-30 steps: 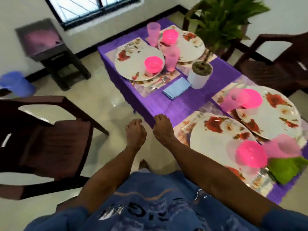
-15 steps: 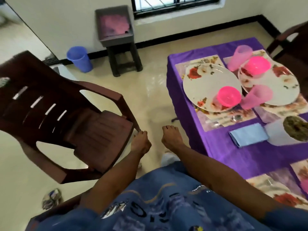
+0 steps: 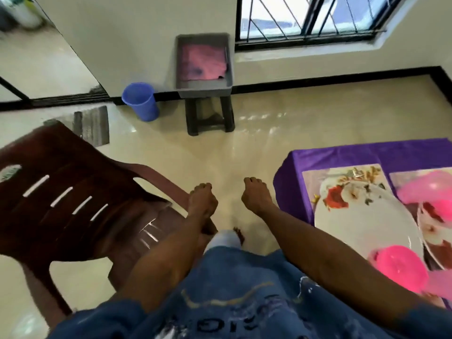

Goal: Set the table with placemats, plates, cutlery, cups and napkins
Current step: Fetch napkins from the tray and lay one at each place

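At the near left stands a dark brown plastic chair (image 3: 73,204), its slatted back toward the left edge. Beyond it, against the far wall, a blue bucket (image 3: 141,101) sits on the tiled floor, and just right of it a grey tray (image 3: 204,90) holding a pink cloth (image 3: 203,62) rests on a dark stool (image 3: 209,117) beneath the barred window (image 3: 310,18).

Centre, near: the left hand (image 3: 203,200) is held out over the chair's front edge, fingers curled under, grasping nothing. The right hand (image 3: 255,194) is held out beside it over bare floor, well apart from the table, fingers likewise curled, holding nothing.

At the right, the table under a purple cloth (image 3: 342,155) carries a floral placemat (image 3: 311,182) with a floral plate (image 3: 362,223) on it. A pink bowl (image 3: 401,267) sits on the plate's near edge. Cutlery (image 3: 354,172) lies at the plate's far rim. A pink cup (image 3: 428,187) lies further right, blurred.
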Tool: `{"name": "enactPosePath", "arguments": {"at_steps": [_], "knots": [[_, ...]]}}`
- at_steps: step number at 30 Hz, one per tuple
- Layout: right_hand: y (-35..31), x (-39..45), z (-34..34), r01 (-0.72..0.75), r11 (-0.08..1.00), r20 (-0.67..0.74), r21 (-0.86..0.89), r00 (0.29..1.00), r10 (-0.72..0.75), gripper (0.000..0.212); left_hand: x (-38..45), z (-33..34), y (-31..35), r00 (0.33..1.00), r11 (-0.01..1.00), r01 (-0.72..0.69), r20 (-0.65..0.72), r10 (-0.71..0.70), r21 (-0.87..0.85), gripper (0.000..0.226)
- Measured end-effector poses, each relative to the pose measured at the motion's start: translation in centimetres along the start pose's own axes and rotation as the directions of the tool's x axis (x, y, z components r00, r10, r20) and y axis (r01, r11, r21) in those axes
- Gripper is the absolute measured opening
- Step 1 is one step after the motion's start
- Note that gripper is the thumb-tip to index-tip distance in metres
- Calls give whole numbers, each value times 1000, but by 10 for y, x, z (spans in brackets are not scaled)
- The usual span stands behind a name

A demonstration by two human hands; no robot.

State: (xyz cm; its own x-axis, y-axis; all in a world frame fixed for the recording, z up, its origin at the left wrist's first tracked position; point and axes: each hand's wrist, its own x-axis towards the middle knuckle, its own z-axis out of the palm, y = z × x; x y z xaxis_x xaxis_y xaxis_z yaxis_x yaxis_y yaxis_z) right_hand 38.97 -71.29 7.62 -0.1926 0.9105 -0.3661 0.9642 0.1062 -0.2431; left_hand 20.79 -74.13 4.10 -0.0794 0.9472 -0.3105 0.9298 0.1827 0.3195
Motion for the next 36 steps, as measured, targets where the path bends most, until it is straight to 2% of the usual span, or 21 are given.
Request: {"name": "enactPosePath", "arguments": {"at_steps": [9,16,24,29,33,36], "knots": [[4,132,-48,-63,994,-46,88,997,67,35,143,-44,4,999,999,50,11,-50,0,32],[-4,296,-102,-67,993,-68,94,995,74,31,304,-88,-8,994,993,100,-43,-103,-70,31],[-64,477,-161,-53,986,5,161,999,53,42,464,-170,-47,991,984,137,8,-137,-111,37],[-76,556,-176,-76,975,28,208,997,72,28,538,-203,-54,986,975,167,38,-163,-145,32],[-69,622,-188,-148,954,94,261,987,128,31,605,-211,-50,972,952,227,105,-209,-205,29],[-62,667,-193,-256,891,182,375,963,200,36,652,-215,-43,944,903,325,160,-290,-282,26]]}}
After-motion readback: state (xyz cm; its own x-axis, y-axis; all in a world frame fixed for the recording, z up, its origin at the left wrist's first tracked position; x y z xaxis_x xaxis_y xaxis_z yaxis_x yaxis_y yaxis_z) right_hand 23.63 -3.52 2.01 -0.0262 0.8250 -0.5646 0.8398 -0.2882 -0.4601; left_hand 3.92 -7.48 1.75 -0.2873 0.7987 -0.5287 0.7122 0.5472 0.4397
